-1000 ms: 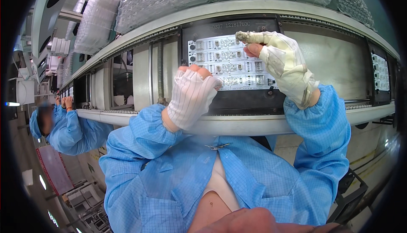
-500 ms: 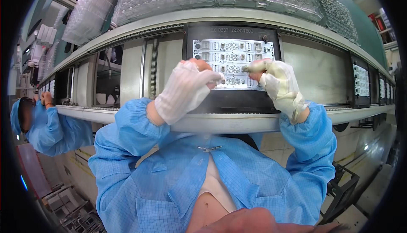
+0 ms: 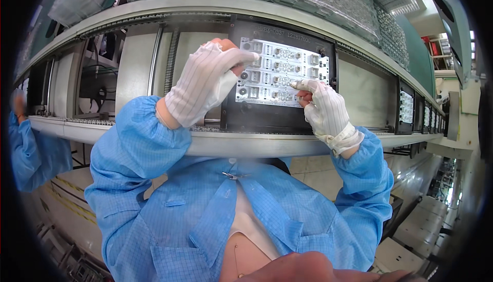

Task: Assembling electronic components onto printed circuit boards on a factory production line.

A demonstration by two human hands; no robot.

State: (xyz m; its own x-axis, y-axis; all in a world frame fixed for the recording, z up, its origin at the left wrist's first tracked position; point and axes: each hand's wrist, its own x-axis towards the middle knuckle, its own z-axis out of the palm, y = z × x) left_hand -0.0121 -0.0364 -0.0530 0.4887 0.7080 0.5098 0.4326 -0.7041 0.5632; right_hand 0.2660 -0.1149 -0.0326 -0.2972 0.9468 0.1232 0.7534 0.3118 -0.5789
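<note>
A white circuit board panel (image 3: 280, 80), split into several strips with small components, lies in a black carrier tray (image 3: 267, 117) on the conveyor. My left hand (image 3: 208, 79), in a white striped glove with bare fingertips, is over the panel's left edge. Its index finger stretches to the upper left components, thumb apart below, and nothing shows between them. Lower on the panel's right part, my right hand (image 3: 328, 108), gloved alike, has thumb and index finger pinched at the lower strips. Whatever is in that pinch is too small to make out.
Conveyor rails (image 3: 246, 147) run along the near and far sides. Clear plastic trays (image 3: 328, 2) are stacked beyond the far rail. More black carriers with boards (image 3: 405, 106) stand along the line to the right. A co-worker in a blue sleeve (image 3: 38, 153) is at the left.
My left hand has moved away from the lower middle of the panel to its upper left, index finger now stretched. My right hand stays by the lower strips. The view has turned slightly.
</note>
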